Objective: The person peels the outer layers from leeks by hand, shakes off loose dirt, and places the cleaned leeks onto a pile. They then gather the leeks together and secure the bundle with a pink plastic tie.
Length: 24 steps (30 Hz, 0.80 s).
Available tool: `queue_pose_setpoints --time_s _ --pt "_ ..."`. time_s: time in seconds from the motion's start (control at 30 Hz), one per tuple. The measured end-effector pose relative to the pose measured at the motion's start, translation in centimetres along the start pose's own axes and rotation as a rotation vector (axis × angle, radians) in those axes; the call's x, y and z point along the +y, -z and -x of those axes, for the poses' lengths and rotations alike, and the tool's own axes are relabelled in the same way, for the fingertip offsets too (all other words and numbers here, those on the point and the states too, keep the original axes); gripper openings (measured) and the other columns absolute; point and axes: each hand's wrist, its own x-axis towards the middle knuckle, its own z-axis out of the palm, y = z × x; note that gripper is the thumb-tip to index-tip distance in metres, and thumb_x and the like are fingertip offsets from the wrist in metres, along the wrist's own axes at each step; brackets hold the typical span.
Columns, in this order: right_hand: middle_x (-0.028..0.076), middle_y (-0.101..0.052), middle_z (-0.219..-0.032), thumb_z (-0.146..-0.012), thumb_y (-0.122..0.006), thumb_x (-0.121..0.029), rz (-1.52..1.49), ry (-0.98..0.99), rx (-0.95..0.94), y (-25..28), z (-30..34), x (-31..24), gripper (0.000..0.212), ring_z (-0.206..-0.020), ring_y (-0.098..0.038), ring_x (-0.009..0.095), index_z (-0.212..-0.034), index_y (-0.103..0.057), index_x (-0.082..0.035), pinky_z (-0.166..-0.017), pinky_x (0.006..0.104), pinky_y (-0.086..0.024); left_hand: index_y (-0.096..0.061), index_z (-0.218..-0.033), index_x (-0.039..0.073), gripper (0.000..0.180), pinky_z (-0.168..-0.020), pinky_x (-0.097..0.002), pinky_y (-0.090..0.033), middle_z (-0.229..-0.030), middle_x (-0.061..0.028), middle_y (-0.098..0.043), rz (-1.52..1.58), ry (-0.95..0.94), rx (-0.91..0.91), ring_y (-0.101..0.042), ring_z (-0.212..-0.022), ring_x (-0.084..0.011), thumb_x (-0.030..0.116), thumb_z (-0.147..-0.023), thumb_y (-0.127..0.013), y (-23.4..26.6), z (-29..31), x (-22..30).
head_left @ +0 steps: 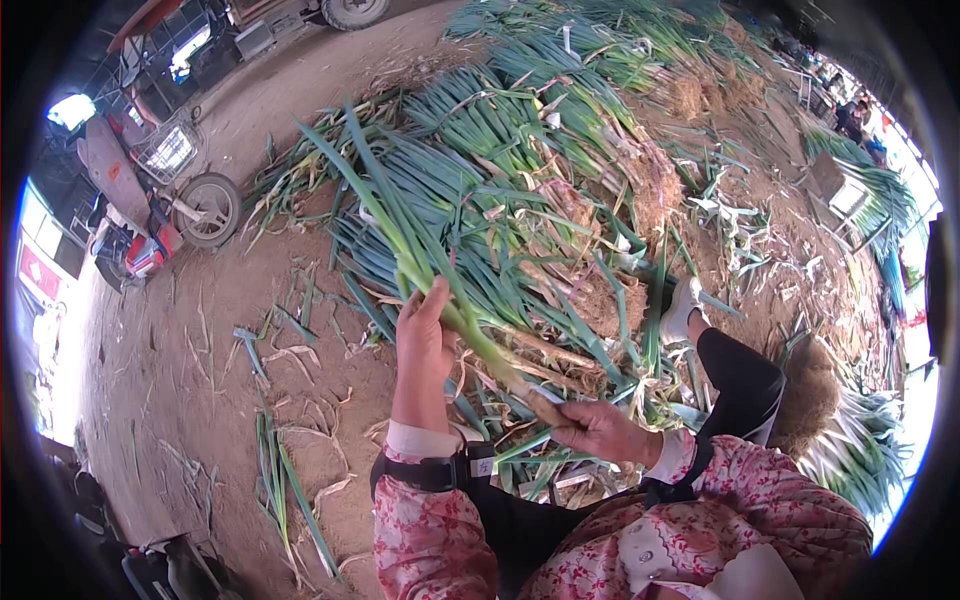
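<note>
A long green onion (480, 343) slants across in front of me, its green leaves pointing up and left and its pale root end low and right. My left hand (424, 328) is closed round the stalk below the leaves. At the root end, my right hand (606, 432) pinches the stalk's brownish outer skin between thumb and fingers. Just beyond my hands lies a big heap of green onions (440, 200), roots mostly to the right. Loose leaves and peeled skins are strewn under my right hand.
Trimmed leaves (285, 490) lie on the dirt floor to my left. A red scooter (150, 215) with a basket stands at the far left. More onions with a root clump (810, 395) are at the right, beyond my shoe (683, 308). People sit at the far right.
</note>
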Motion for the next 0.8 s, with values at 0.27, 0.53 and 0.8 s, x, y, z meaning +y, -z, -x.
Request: queue_pose_setpoints --time_s 0.27,0.53,0.8 --pt "0.010 -0.057 -0.092 -0.085 -0.051 -0.034 -0.180 -0.026 -0.121 -0.6 -7.3 -4.2 0.046 -0.082 -0.053 0.014 -0.108 -0.048 0.006 -0.073 0.0280 -0.043 -0.052 -0.096 0.002 0.027 -0.056 -0.0278 -0.045 -0.078 -0.0055 -0.056 -0.045 -0.058 -0.021 -0.054 -0.067 -0.0145 0.021 -0.079 -0.061 0.4 0.9 2.1" --pt "0.006 -0.058 -0.085 -0.078 -0.058 -0.014 -0.174 0.088 0.168 -0.2 -12.9 -2.4 0.027 -0.077 -0.051 0.011 -0.099 -0.054 0.002 -0.071 0.0251 -0.042 -0.060 -0.087 -0.002 0.034 -0.057 -0.0292 -0.041 -0.074 -0.0056 -0.059 -0.842 -0.166 0.097 -0.051 -0.066 -0.0132 0.032 -0.084 -0.051 -2.1 0.8 -0.2" --pt "-0.001 -0.055 -0.092 -0.082 -0.058 -0.016 -0.243 0.135 0.103 -1.6 -12.7 -4.1 0.029 -0.079 -0.047 0.005 -0.107 -0.051 -0.002 -0.068 0.0194 -0.039 -0.051 -0.094 0.001 0.018 -0.064 -0.0252 -0.038 -0.078 -0.0009 -0.050 -0.072 -0.176 0.001 -0.046 -0.070 -0.0101 0.017 -0.086 -0.050 -1.8 0.6 -1.9"
